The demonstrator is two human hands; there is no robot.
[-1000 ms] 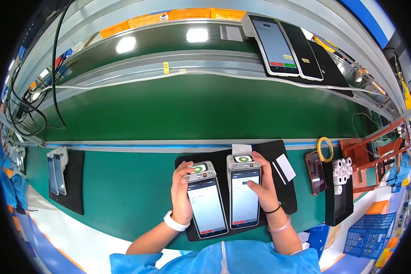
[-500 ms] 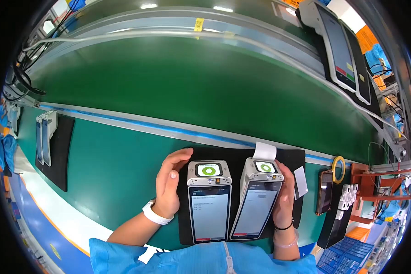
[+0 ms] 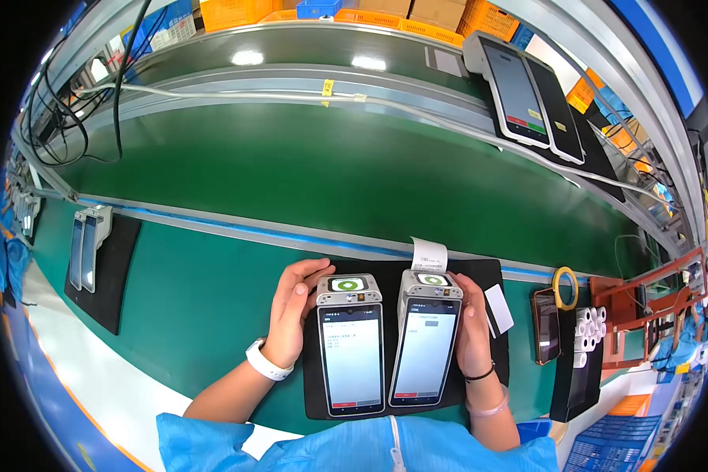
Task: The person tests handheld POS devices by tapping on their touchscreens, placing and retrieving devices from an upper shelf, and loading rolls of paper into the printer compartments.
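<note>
Two handheld payment terminals with lit screens lie side by side on a black mat (image 3: 313,397). Around the upper left corner of the left terminal (image 3: 352,354) my left hand (image 3: 289,315) curves with its fingers extended, nothing held. Along the right edge of the right terminal (image 3: 425,354) rests my right hand (image 3: 472,330), fingers stretched and partly hidden by the terminal's top. A printed paper receipt (image 3: 429,254) sticks up from that terminal's printer end. Both terminals show a green symbol on a small upper display.
A white card (image 3: 498,307) lies right of the terminals. Farther right are a smartphone (image 3: 545,326), a yellow tape roll (image 3: 565,288) and a black box (image 3: 578,385) with several white paper rolls (image 3: 588,330). More terminals stand far left (image 3: 88,248) and on the upper shelf (image 3: 515,94).
The receipt sticks out farther and now shows print. The view has tilted upward, showing orange crates at the back. My hands stay beside the two terminals.
</note>
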